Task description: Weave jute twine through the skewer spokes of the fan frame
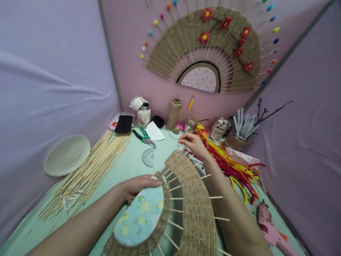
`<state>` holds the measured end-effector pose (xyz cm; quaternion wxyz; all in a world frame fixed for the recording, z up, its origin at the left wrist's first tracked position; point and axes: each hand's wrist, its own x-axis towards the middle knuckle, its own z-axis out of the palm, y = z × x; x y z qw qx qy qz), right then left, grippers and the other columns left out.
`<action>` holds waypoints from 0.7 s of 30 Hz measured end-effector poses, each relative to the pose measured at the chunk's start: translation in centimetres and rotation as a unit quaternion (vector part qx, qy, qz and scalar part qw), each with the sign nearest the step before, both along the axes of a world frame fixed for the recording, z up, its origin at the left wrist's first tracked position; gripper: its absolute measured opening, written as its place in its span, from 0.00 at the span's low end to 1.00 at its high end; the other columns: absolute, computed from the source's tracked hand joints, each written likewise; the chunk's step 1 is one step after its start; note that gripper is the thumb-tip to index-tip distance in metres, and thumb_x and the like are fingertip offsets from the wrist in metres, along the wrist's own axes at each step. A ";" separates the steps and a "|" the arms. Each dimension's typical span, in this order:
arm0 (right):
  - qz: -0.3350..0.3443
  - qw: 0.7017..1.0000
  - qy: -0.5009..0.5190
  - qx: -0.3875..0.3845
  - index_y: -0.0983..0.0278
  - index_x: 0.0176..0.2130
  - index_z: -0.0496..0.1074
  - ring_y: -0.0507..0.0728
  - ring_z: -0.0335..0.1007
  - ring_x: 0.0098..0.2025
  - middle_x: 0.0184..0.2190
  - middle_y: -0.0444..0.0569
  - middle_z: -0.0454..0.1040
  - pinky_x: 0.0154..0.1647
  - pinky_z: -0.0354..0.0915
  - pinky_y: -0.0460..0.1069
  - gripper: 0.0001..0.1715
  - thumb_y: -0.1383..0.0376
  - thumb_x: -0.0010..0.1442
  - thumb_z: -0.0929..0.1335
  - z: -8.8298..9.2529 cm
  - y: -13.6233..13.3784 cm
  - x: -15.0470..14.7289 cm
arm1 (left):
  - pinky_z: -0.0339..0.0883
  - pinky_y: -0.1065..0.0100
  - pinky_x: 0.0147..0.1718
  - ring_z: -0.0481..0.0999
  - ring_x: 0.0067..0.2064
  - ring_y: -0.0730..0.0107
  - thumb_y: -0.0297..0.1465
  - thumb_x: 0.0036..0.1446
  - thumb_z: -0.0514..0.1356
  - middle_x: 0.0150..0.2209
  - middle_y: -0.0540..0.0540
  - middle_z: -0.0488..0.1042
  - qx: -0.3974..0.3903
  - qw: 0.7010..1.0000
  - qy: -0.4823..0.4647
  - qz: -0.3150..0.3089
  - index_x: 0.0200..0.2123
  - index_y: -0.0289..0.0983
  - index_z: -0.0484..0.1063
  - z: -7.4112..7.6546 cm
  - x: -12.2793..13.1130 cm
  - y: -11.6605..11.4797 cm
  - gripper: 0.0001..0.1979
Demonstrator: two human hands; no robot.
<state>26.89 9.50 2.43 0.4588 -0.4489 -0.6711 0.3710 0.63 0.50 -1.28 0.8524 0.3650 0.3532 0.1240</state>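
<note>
A half-made woven fan (197,202) of brown twine on thin wooden sticks is tilted up in front of me. Its inner half-circle carries blue floral fabric (144,215). My left hand (138,185) grips the edge of this inner part, thumb on the front, the other fingers largely hidden behind. At the upper end of the woven band, my right hand (194,144) is closed in a pinch on a thin strand of twine (179,143), close to the bare stick ends. A loose line of twine runs back toward a small twine ball (176,130).
Bamboo sticks (93,167) and a pale plate (68,155) lie left. Pruning shears (145,137), a protractor (148,157) and a twine spool (174,113) are behind. Colourful pipe cleaners (231,161) and a pink glue gun (271,227) lie right. A finished fan (181,46) hangs on the wall.
</note>
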 end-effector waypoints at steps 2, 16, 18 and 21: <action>0.035 0.999 0.012 -0.015 0.63 0.29 0.72 0.52 0.66 0.31 0.27 0.45 0.73 0.34 0.61 0.48 0.10 0.59 0.52 0.71 0.6 -0.4 0.2 | 0.72 0.71 0.27 0.79 0.25 0.68 0.36 0.46 0.68 0.27 0.40 0.81 0.000 1.000 -0.010 0.004 0.30 0.30 0.79 0.0 0.0 0.0 0.13; 0.110 0.990 -0.010 -0.093 0.64 0.31 0.70 0.54 0.73 0.35 0.32 0.49 0.78 0.37 0.63 0.49 0.09 0.60 0.57 0.69 2.1 -1.5 0.5 | 0.70 0.72 0.24 0.77 0.23 0.69 0.37 0.43 0.70 0.25 0.42 0.79 0.003 1.000 -0.004 0.031 0.29 0.30 0.78 -0.2 0.0 -0.2 0.15; 0.087 0.993 -0.013 -0.081 0.64 0.31 0.70 0.54 0.72 0.35 0.31 0.48 0.78 0.37 0.63 0.49 0.09 0.60 0.56 0.69 2.3 -1.6 0.5 | 0.70 0.71 0.24 0.77 0.23 0.68 0.37 0.44 0.70 0.25 0.42 0.79 0.003 0.999 -0.013 0.044 0.30 0.30 0.77 0.0 -0.1 -0.1 0.15; 0.073 0.995 -0.006 -0.071 0.63 0.30 0.70 0.53 0.70 0.34 0.30 0.47 0.76 0.38 0.62 0.49 0.10 0.59 0.56 0.69 2.2 -1.5 0.6 | 0.71 0.69 0.27 0.79 0.26 0.65 0.34 0.44 0.70 0.27 0.41 0.80 0.000 0.996 -0.038 0.079 0.34 0.30 0.77 0.6 -0.2 0.0 0.16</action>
